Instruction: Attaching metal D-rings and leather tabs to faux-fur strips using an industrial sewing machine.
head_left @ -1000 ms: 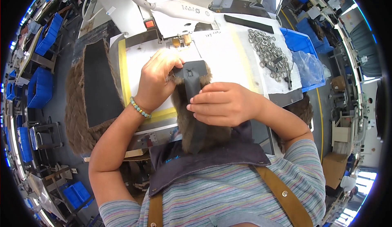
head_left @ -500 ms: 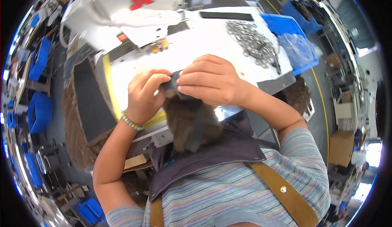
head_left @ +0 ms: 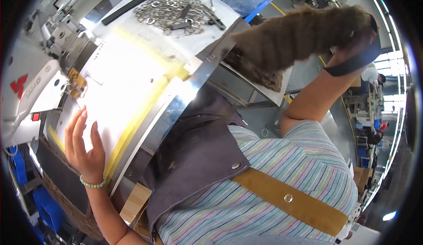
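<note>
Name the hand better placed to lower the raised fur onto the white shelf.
Probably the right hand: it holds the raised fur out on the right, the white shelf's side. The left hand is empty, fingers spread, near the sewing machine.

The white metal sewing machine stood left, the long brown furry piece right; between them, silvery metal rings lay on a flat white sheet.
</note>
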{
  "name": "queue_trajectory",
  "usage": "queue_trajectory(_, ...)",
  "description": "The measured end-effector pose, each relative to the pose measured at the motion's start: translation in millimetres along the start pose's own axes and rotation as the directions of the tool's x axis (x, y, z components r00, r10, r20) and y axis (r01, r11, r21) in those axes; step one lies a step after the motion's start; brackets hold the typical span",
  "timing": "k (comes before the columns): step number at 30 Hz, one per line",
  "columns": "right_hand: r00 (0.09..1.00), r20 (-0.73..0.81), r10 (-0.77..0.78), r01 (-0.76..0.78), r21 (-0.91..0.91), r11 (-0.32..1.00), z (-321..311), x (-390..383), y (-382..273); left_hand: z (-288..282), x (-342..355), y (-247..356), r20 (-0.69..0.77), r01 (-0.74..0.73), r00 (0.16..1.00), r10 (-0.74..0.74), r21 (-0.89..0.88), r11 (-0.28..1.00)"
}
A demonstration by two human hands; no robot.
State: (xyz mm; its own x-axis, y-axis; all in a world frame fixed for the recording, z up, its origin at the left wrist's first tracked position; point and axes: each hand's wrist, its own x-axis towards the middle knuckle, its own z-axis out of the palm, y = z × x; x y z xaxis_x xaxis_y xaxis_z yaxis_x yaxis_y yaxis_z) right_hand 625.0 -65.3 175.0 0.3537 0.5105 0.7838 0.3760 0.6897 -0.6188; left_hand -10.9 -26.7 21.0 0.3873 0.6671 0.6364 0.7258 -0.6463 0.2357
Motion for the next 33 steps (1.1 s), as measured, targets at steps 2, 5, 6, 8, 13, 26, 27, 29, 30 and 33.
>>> queue_trajectory(2, 0.997, -0.069, 0.028, -0.038, -0.145, 0.989, 49, -29, -24, 3, 4, 1, 0.013, 0.013, 1.000, -0.013, -0.037, 0.999)
queue_trajectory(5, 0.994, 0.007, 0.106, -0.101, -0.225, 0.969, 25, -36, -16, 0, 2, -10, 0.032, -0.030, 0.999, 0.029, 0.045, 0.999)
queue_trajectory(6, 0.994, 0.001, 0.106, -0.103, -0.234, 0.967, 5, -34, -5, 0, 0, -15, 0.035, -0.036, 0.999, 0.035, 0.037, 0.999)
queue_trajectory(8, 0.989, -0.014, 0.146, -0.146, -0.015, 0.989, -19, -27, 12, -3, -3, -20, 0.044, -0.012, 0.999, 0.008, 0.094, 0.996)
queue_trajectory(13, 0.937, -0.061, 0.344, -0.348, -0.058, 0.936, -80, -3, 120, 1, -3, -24, 0.042, 0.011, 0.999, -0.015, 0.110, 0.994)
queue_trajectory(26, 0.169, -0.633, 0.755, -0.849, 0.296, 0.438, -142, 4, 460, 18, 0, -24, 0.102, 0.097, 0.989, -0.107, 0.100, 0.990)
queue_trajectory(27, 0.139, -0.614, 0.777, -0.870, 0.298, 0.392, -93, -30, 481, 11, 2, -16, 0.146, 0.118, 0.979, -0.144, 0.173, 0.978)
queue_trajectory(29, 0.143, -0.642, 0.753, -0.876, 0.273, 0.399, -91, -47, 480, 11, 5, -17, 0.166, 0.121, 0.974, -0.152, 0.181, 0.976)
queue_trajectory(30, 0.561, -0.645, 0.520, -0.824, -0.374, 0.425, -135, -27, 455, 17, 3, -23, 0.142, 0.106, 0.982, -0.123, 0.126, 0.986)
queue_trajectory(33, 0.834, -0.343, 0.432, -0.500, -0.800, 0.331, -113, -59, 431, 21, 8, -20, 0.181, 0.106, 0.975, -0.129, 0.135, 0.985)
